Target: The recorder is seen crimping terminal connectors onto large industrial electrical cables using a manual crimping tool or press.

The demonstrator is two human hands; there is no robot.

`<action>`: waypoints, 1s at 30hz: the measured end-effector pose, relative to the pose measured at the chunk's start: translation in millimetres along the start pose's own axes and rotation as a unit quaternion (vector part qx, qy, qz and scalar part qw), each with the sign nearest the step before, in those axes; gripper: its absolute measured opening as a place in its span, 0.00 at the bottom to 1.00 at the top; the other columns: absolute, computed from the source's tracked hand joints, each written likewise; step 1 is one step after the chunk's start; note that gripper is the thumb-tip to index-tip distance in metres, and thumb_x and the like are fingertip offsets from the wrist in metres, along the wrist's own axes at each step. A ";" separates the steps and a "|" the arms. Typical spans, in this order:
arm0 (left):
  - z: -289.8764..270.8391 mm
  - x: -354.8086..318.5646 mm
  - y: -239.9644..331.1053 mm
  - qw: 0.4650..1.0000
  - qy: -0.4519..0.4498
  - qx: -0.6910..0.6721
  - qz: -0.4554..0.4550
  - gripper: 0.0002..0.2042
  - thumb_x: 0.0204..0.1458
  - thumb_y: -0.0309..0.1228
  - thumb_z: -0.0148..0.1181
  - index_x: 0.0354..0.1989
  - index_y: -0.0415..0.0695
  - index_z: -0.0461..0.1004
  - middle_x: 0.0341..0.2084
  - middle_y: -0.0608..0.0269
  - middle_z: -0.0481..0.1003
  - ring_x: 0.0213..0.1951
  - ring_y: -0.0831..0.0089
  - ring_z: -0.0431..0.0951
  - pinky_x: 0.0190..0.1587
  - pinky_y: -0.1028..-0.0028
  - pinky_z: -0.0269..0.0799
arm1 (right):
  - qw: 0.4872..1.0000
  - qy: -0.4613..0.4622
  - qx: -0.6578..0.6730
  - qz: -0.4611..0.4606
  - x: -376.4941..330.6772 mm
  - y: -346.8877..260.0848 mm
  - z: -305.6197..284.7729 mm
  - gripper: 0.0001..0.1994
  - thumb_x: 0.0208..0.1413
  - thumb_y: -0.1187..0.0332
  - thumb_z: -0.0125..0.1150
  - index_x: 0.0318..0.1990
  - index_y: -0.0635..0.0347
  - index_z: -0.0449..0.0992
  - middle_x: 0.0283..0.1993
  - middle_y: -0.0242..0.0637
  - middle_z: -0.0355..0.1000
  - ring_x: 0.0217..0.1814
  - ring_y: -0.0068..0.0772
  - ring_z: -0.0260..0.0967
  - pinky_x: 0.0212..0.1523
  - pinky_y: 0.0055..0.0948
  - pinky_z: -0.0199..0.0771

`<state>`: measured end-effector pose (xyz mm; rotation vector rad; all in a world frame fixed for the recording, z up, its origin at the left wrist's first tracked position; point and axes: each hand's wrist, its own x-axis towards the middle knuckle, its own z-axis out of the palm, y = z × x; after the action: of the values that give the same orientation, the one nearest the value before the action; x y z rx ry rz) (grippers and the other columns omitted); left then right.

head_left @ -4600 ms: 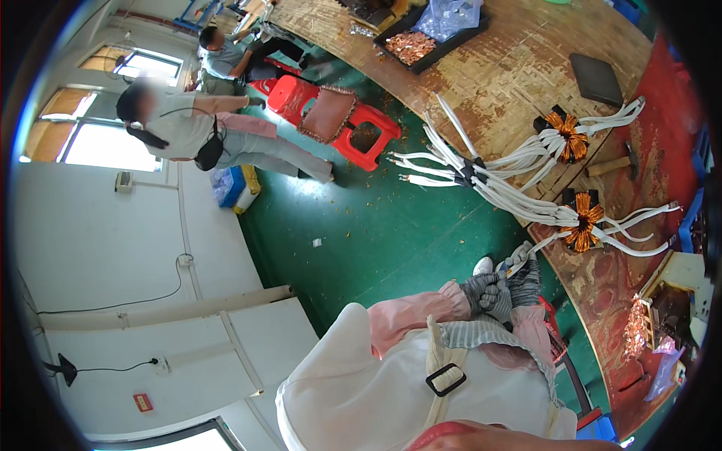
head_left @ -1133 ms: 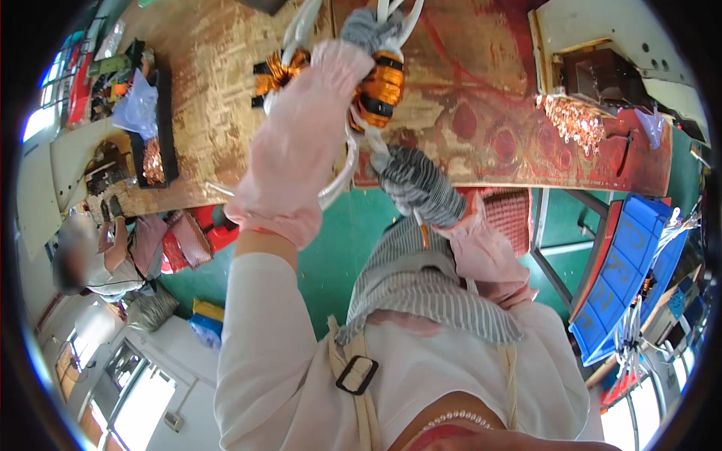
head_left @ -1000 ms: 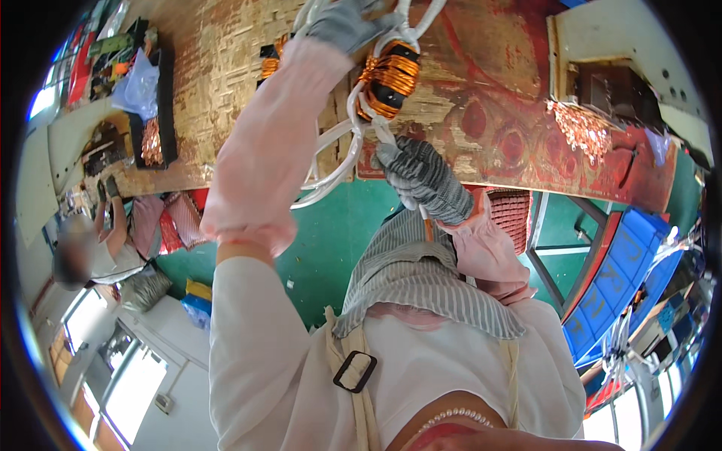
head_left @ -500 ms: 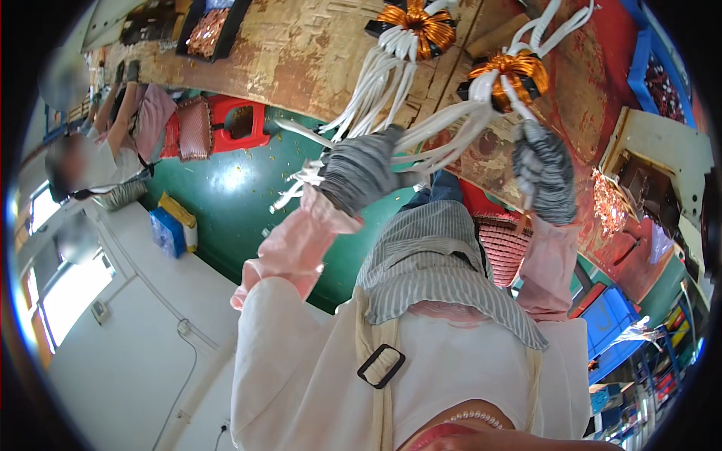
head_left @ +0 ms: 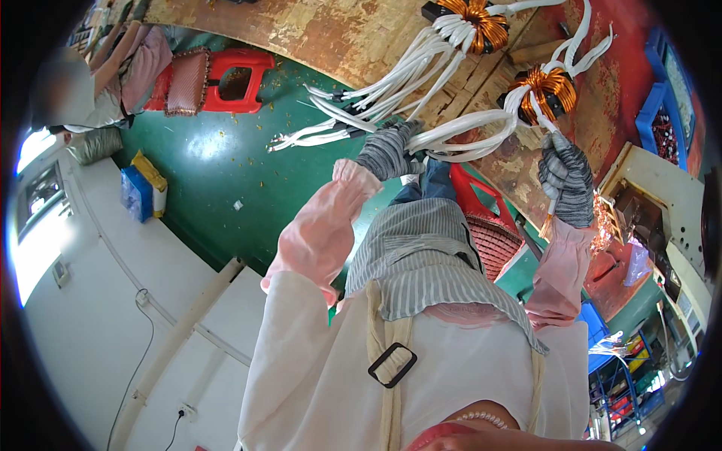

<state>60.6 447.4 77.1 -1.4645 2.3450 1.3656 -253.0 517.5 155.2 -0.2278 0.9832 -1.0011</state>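
Bright daylight is admitted through the overexposed windows (head_left: 34, 218) at the left, a glare patch is thrown on the glossy green floor (head_left: 203, 143), focus is held centrally, and straight edges are bent strongly toward the black fisheye rim.

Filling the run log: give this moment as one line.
left hand: grips white leads | right hand: holds one lead end | copper coil: on wooden bench | second coil: beside

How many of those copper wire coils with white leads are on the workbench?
2. One copper coil lies at the top edge of the wooden workbench; the other copper coil sits nearer the right hand, which grips one of its white leads. Others may lie out of view.
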 end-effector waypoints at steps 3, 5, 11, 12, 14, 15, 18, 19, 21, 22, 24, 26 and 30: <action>15.2 10.4 -6.2 0.979 0.003 0.178 0.094 0.29 0.33 0.40 0.64 0.47 0.45 0.65 0.33 0.51 0.73 0.38 0.57 0.73 0.38 0.66 0.69 | 1.000 0.004 -0.004 0.014 5.0 0.7 13.0 0.13 0.59 0.61 0.41 0.35 0.61 0.67 0.12 0.21 0.51 0.07 0.15 0.47 0.05 0.17 0.55; 16.0 13.5 -2.3 0.980 -0.029 0.186 0.069 0.25 0.35 0.40 0.62 0.44 0.45 0.66 0.29 0.52 0.73 0.33 0.57 0.74 0.34 0.65 0.69 | 0.999 0.035 0.001 0.016 6.5 -3.1 19.7 0.13 0.59 0.61 0.41 0.35 0.61 0.67 0.11 0.21 0.50 0.07 0.15 0.47 0.04 0.17 0.54; -25.6 -47.1 85.9 0.989 -0.006 0.139 0.054 0.16 0.46 0.45 0.48 0.31 0.43 0.69 0.16 0.53 0.72 0.19 0.56 0.73 0.21 0.61 0.67 | 0.997 -0.065 0.040 0.009 -1.3 -17.7 -14.5 0.14 0.60 0.61 0.39 0.35 0.61 0.67 0.09 0.22 0.49 0.07 0.16 0.48 0.04 0.18 0.53; -25.6 -51.4 100.4 0.987 0.030 0.151 0.056 0.17 0.46 0.45 0.48 0.31 0.43 0.68 0.15 0.53 0.71 0.19 0.56 0.73 0.21 0.60 0.67 | 0.997 -0.064 0.039 0.008 -3.6 -18.4 -16.1 0.14 0.60 0.61 0.39 0.35 0.61 0.67 0.09 0.22 0.49 0.07 0.16 0.48 0.04 0.18 0.53; -23.3 -51.8 107.4 0.983 0.064 0.162 0.062 0.17 0.46 0.46 0.49 0.31 0.42 0.68 0.15 0.53 0.71 0.19 0.56 0.73 0.21 0.60 0.67 | 1.000 -0.002 0.008 -0.005 -10.6 -17.3 -16.8 0.15 0.60 0.61 0.38 0.35 0.62 0.67 0.09 0.23 0.49 0.06 0.17 0.49 0.04 0.19 0.55; -19.8 -50.5 102.9 0.990 0.031 0.131 0.043 0.18 0.46 0.47 0.50 0.32 0.42 0.68 0.15 0.52 0.71 0.20 0.56 0.73 0.21 0.61 0.67 | 1.000 0.006 0.019 -0.009 -11.3 -15.1 -16.0 0.14 0.60 0.61 0.38 0.36 0.62 0.67 0.09 0.23 0.49 0.07 0.18 0.49 0.05 0.22 0.59; 0.9 -38.5 64.0 0.999 -0.013 0.031 0.021 0.20 0.43 0.46 0.57 0.39 0.43 0.69 0.16 0.56 0.72 0.17 0.64 0.72 0.18 0.67 0.66 | 0.997 -0.057 0.046 -0.024 -10.6 -4.9 -15.5 0.14 0.60 0.63 0.37 0.41 0.64 0.66 0.09 0.20 0.49 0.05 0.14 0.43 0.03 0.18 0.50; 9.0 -32.9 48.6 0.994 -0.033 -0.102 0.002 0.23 0.42 0.44 0.60 0.43 0.43 0.67 0.16 0.60 0.71 0.15 0.70 0.71 0.17 0.71 0.65 | 0.983 -0.166 0.082 -0.015 -2.8 0.8 -29.1 0.13 0.60 0.62 0.39 0.40 0.63 0.66 0.10 0.20 0.50 0.05 0.15 0.43 0.05 0.18 0.51; 24.1 -23.9 18.4 0.959 -0.068 -0.272 -0.035 0.27 0.39 0.41 0.65 0.48 0.44 0.64 0.17 0.66 0.70 0.15 0.80 0.67 0.16 0.77 0.63 | 0.998 -0.055 0.012 0.000 -5.8 0.1 6.8 0.12 0.58 0.60 0.43 0.35 0.60 0.67 0.10 0.20 0.50 0.06 0.16 0.45 0.06 0.19 0.55; 29.3 -18.8 7.9 0.945 -0.086 -0.311 -0.046 0.30 0.37 0.39 0.66 0.50 0.45 0.63 0.18 0.69 0.68 0.15 0.84 0.65 0.16 0.79 0.62 | 0.997 0.048 -0.057 0.022 -4.6 2.8 26.9 0.12 0.56 0.58 0.47 0.30 0.57 0.69 0.10 0.20 0.50 0.07 0.16 0.48 0.07 0.21 0.58; 29.2 -10.3 -5.1 0.942 -0.121 -0.301 -0.088 0.33 0.35 0.38 0.68 0.51 0.43 0.62 0.22 0.65 0.69 0.17 0.79 0.68 0.18 0.77 0.65 | 0.988 0.059 -0.138 0.021 3.2 9.2 46.4 0.13 0.54 0.58 0.49 0.30 0.58 0.71 0.12 0.19 0.54 0.07 0.15 0.49 0.07 0.18 0.55; 53.0 4.7 -58.4 0.971 -0.115 -0.201 -0.063 0.36 0.31 0.38 0.70 0.51 0.41 0.61 0.30 0.61 0.70 0.26 0.74 0.71 0.29 0.73 0.69 | 0.974 0.067 -0.218 0.017 16.8 19.6 61.5 0.13 0.55 0.59 0.47 0.34 0.59 0.72 0.13 0.20 0.57 0.07 0.15 0.51 0.08 0.17 0.54; 92.4 17.1 -103.2 0.989 -0.018 -0.105 0.099 0.40 0.26 0.39 0.73 0.51 0.40 0.60 0.36 0.59 0.69 0.37 0.71 0.69 0.40 0.71 0.67 | 0.949 0.066 -0.308 -0.027 22.7 26.5 72.3 0.14 0.55 0.59 0.48 0.37 0.59 0.73 0.13 0.22 0.58 0.08 0.15 0.54 0.09 0.17 0.55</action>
<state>93.6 484.0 -53.5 -1.2657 2.4433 1.7178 -176.7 495.8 167.9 -0.7161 1.4036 -0.7392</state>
